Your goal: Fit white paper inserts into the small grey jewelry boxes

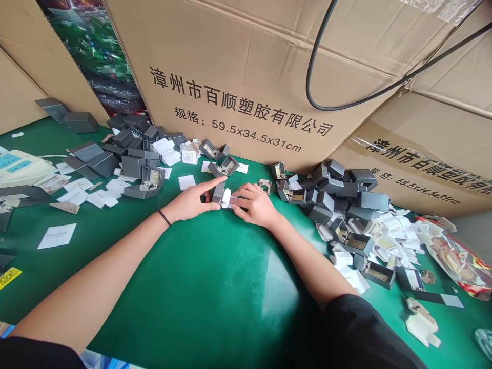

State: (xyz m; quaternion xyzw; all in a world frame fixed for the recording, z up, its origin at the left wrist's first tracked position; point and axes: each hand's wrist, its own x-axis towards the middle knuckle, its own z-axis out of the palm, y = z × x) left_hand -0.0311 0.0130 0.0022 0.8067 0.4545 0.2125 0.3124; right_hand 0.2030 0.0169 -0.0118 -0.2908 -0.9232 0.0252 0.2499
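**A:** Item in hand?

**B:** Small grey box [218, 193], mid-table. It is low over the green table [200, 287], just in front of the big cardboard carton [249, 77]. White insert [227, 197] at its right end, touching it.

**A:** Hands?

**B:** Left hand [192, 204] closed on the small grey box from the left, thumb below, index finger stretched along the top. Right hand [255, 206] curled, fingertips pinching the white insert. Black band [164, 218] on the left wrist.

**A:** Surroundings?

**B:** Right heap of grey boxes [346, 197] near the right hand, several lying open, with white cards [388, 238] spilled beside it. Left heap of grey boxes [130, 151] further off, more cards scattered there. Black cable [319, 100] loops across the carton. Plastic bag [457, 261] at the right edge.
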